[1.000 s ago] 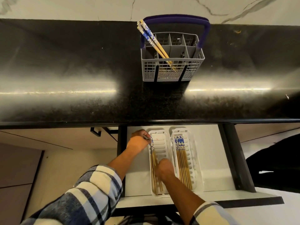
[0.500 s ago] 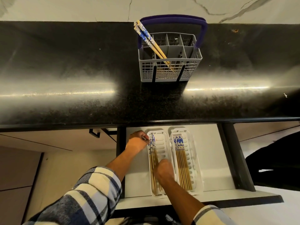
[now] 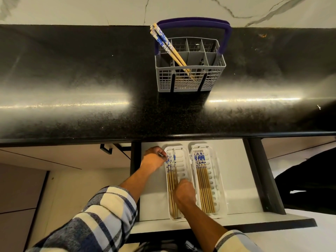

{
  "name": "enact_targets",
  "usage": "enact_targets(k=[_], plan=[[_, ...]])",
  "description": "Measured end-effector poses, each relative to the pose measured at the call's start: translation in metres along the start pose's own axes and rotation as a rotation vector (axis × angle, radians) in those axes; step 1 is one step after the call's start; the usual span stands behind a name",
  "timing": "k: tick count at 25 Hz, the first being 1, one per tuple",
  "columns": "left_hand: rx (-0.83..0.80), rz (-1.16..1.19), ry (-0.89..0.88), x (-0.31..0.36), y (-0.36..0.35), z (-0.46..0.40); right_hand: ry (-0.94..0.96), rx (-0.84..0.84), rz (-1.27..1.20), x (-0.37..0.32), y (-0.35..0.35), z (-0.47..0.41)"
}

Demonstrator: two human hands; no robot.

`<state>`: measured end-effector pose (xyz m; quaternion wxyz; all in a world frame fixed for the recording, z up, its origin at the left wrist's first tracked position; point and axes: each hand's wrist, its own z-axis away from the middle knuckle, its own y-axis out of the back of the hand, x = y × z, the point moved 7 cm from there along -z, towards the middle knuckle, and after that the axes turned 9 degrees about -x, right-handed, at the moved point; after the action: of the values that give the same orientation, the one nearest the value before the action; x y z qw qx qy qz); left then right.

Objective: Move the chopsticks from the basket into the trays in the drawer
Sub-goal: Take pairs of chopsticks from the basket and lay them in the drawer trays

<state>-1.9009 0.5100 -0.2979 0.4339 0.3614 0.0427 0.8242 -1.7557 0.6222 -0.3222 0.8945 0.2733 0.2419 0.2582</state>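
Kitchen counter of black polished stone (image 3: 72, 79) ran across the room, with a white drawer (image 3: 234, 179) pulled open beneath its front edge.

Nearest: plaid sleeves (image 3: 101, 220) on both forearms, reaching into the drawer.

Right hand (image 3: 184, 192): fingers curled downward over the lower part of the left tray (image 3: 182, 167), on the chopsticks in the left tray (image 3: 171, 176); whether they pinched a stick could not be told from behind the knuckles.

Left hand (image 3: 153, 158): at the tray's upper left corner, fingers curled, fingertips at the blue-patterned ends of those chopsticks; an actual grip could not be made out.

Left tray: white, slotted, a few chopsticks lying lengthwise along its left side, patterned ends away from the person.

Right tray (image 3: 215, 179): just beside the first, holding a fuller row of chopsticks (image 3: 202, 179) laid parallel, patterned ends likewise far.

Farther, on the counter: grey cutlery basket (image 3: 190, 81) with a purple handle (image 3: 193, 22), divided into compartments. Several chopsticks in the basket (image 3: 168, 46) stood tilted, patterned ends leaning up and left past the rim.

Farthest: pale veined marble wall (image 3: 91, 10).
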Motion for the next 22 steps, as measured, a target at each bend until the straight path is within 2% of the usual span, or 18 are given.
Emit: enact_targets(k=[7,22], plan=[[0.003,-0.003,-0.009,0.0006,0.0006,0.0021,0.031,0.038,0.005,-0.0025,0.0014,0.0012],[0.025,0.082,0.017,-0.0018,0.0049,0.006,0.032,-0.062,0.076,-0.0018,-0.0082,0.0006]])
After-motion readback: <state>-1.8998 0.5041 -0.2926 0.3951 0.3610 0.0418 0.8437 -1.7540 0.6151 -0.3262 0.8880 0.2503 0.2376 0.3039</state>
